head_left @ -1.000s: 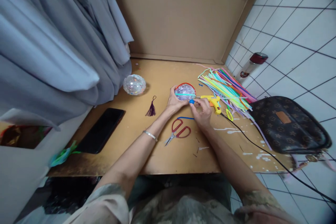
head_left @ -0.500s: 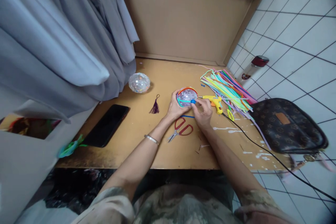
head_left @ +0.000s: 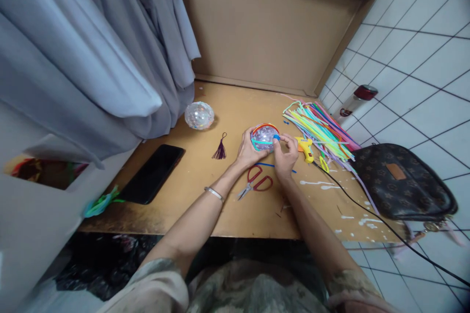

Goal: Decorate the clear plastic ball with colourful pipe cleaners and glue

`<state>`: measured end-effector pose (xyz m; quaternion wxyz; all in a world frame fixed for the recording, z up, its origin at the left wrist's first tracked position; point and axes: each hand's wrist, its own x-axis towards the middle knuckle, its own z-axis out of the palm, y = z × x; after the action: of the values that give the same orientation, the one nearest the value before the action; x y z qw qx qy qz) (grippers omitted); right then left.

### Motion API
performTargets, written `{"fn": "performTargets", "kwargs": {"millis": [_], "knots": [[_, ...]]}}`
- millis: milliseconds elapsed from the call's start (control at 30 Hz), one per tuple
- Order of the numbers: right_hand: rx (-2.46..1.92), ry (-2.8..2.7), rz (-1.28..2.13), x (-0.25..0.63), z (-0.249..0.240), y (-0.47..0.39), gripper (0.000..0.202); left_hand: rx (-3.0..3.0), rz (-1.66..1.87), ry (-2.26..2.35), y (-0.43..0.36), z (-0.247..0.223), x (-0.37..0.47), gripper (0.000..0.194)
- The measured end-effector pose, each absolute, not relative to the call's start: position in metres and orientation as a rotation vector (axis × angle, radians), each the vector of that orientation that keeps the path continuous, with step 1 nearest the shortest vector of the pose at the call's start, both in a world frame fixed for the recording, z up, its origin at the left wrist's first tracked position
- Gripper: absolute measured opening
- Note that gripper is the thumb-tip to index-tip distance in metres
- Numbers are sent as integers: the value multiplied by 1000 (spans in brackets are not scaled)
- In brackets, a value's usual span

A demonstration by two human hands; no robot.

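Note:
My left hand [head_left: 247,150] is wrapped round the left side of a clear ball [head_left: 265,134] banded with coloured strips, red and orange over the top and turquoise across the front. At the ball's right front, my right hand [head_left: 286,154] pinches a small blue coil [head_left: 276,138] against its surface. Below the hands lie red-handled scissors [head_left: 255,183] and a blue strip [head_left: 264,164]. Just right of my right hand rests a yellow glue gun [head_left: 305,149], its nozzle hidden behind my fingers.
A second clear ball [head_left: 199,116] and a dark purple tassel [head_left: 220,147] lie to the left, beyond a black phone [head_left: 152,173]. Bundled pipe cleaners [head_left: 321,127], a patterned bag [head_left: 404,181] and a trailing cord [head_left: 352,197] occupy the right. Cardboard [head_left: 275,24] stands behind.
The view has shifted slightly. My right fingers still press the blue coil to the ball, and the blue strip below shows more of its length.

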<state>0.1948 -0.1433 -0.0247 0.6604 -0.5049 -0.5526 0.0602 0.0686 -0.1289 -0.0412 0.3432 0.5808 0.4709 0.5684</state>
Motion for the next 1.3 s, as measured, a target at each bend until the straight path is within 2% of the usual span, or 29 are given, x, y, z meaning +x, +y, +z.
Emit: {"fn": "performTargets", "kwargs": {"millis": [333,733,1300], "knots": [[-1039,-1329,173,197,-25,-150,13,1488,1494,1121,-127,-40,67,92],[-1079,-1418,171,205,-33,-144,19,1616,1474,1157,-120,-43,66,101],[-1115,-1462,121,210,-29,-141,18,1787,1447,1181,-115,-48,65,86]]}}
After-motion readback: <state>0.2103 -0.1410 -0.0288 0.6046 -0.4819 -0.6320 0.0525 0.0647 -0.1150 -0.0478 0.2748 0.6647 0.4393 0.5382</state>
